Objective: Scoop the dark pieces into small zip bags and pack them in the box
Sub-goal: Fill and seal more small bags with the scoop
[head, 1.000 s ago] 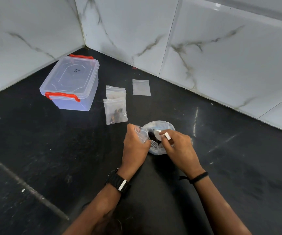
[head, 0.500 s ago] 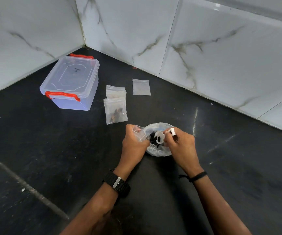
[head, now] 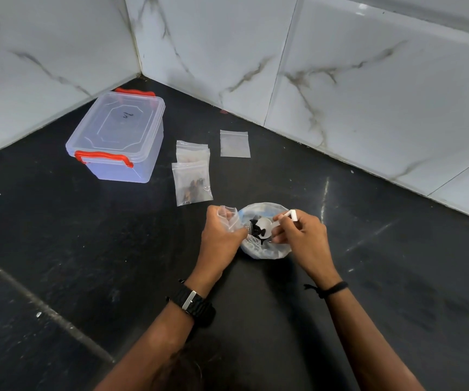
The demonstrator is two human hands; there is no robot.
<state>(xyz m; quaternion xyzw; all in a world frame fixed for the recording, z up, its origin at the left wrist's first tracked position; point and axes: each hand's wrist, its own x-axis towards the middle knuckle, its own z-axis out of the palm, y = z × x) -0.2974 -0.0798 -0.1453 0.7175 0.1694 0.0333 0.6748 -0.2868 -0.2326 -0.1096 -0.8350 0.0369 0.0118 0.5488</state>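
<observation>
On the black floor, my left hand (head: 220, 234) grips a small clear zip bag (head: 229, 217) by its mouth, right beside a large open plastic bag (head: 264, 251) of dark pieces (head: 255, 227). My right hand (head: 301, 234) holds a small white scoop (head: 267, 225) by its handle, with the scoop's bowl over the dark pieces. The clear box (head: 117, 136) with red latches stands shut at the far left. Two filled small bags (head: 192, 179) lie overlapping between the box and my hands.
One empty zip bag (head: 234, 143) lies flat near the marble wall (head: 340, 80). The walls meet in a corner behind the box. Bare black floor (head: 58, 263) spreads to the left and right of my arms.
My right hand has turned the scoop so its white bowl now shows over the dark pieces. My left hand kept its hold on the small bag and barely moved.
</observation>
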